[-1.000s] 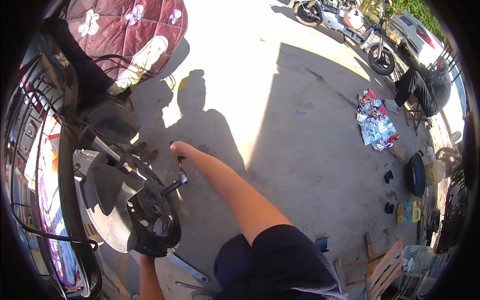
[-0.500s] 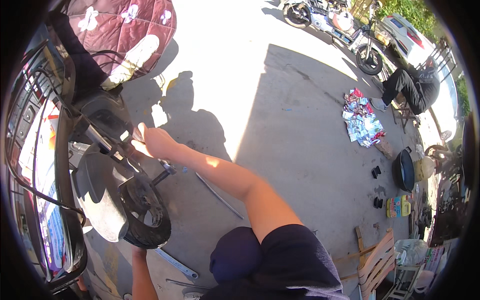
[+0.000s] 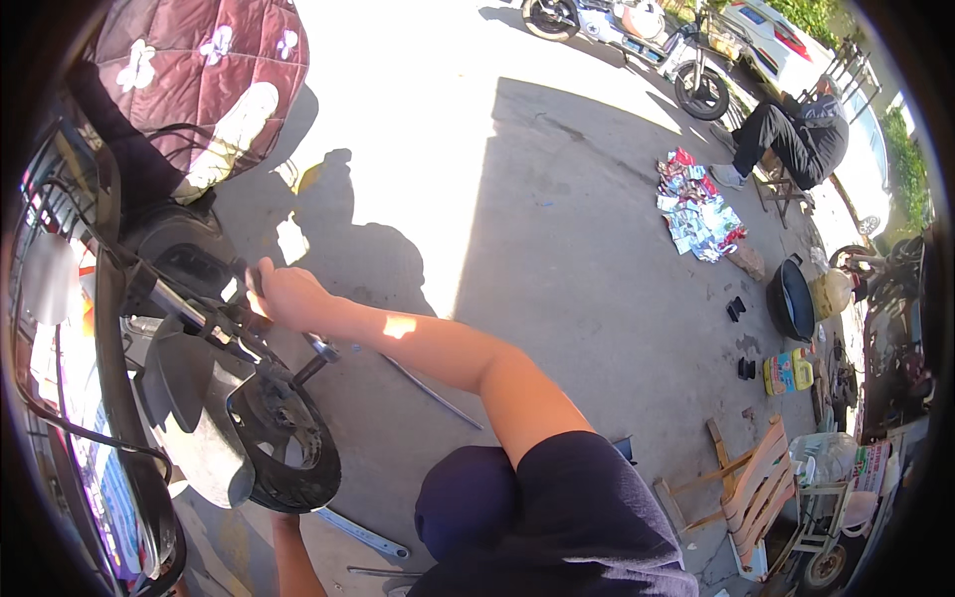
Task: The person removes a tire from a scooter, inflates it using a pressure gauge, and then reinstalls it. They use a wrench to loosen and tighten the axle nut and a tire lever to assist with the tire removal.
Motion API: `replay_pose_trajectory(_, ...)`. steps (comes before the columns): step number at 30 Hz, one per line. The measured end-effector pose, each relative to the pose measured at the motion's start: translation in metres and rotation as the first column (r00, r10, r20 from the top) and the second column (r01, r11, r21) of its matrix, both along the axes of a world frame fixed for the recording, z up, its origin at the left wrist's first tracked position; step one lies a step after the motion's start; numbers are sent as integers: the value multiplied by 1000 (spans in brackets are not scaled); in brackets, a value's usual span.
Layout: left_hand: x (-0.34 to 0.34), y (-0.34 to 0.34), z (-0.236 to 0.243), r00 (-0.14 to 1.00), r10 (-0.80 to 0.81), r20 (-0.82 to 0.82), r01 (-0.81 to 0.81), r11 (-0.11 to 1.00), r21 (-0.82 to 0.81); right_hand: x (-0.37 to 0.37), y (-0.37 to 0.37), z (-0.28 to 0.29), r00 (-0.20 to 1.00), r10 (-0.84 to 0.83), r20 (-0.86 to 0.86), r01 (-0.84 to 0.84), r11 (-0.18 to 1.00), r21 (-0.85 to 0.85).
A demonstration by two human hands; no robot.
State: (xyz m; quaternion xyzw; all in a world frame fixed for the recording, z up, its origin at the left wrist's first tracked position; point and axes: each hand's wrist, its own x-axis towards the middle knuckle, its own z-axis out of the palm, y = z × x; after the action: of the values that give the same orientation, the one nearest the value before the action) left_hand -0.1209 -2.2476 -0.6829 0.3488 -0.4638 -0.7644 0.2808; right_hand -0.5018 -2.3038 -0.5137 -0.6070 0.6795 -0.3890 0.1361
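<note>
At the left, a scooter's front wheel [image 3: 316, 468] stands under a dusty grey mudguard [image 3: 209, 463] and a fork leg [image 3: 169, 298]. My right hand [image 3: 290, 297] reaches across to the fork area above the wheel, its fingers curled round something their own grip hides. Just below that hand, a short dark rod with a shiny end [image 3: 316, 360] sticks out beside the wheel. My left hand [image 3: 286, 521] is at the bottom of the tyre, which covers its fingers. Close by on the ground lie a long flat bluish metal tool [image 3: 363, 531] and a thin metal rod [image 3: 430, 389].
A wire basket [image 3: 60, 398] curves along the left edge, below a quilted maroon cover [image 3: 199, 70]. To the right are a wooden chair [image 3: 761, 502], a yellow jug [image 3: 788, 372], a black tub [image 3: 791, 298] and a pile of packets [image 3: 698, 214]. Beyond them sits a person [image 3: 801, 144].
The view has shifted, so the background sits further left and higher. My right hand stays at the fork, and my left hand stays at the tyre's bottom.
</note>
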Motion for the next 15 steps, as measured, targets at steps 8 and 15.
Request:
replay_pose_trajectory(8, 44, 3, -14, 998, 37, 47, -36, 999, -17, -31, -90, -216, 825, -356, 439, -306, 372, 876)
replay_pose_trajectory(15, 24, 7, -1, 999, 44, -12, -44, 998, 50, -43, -59, -146, 765, -233, 601, -54, 906, 420)
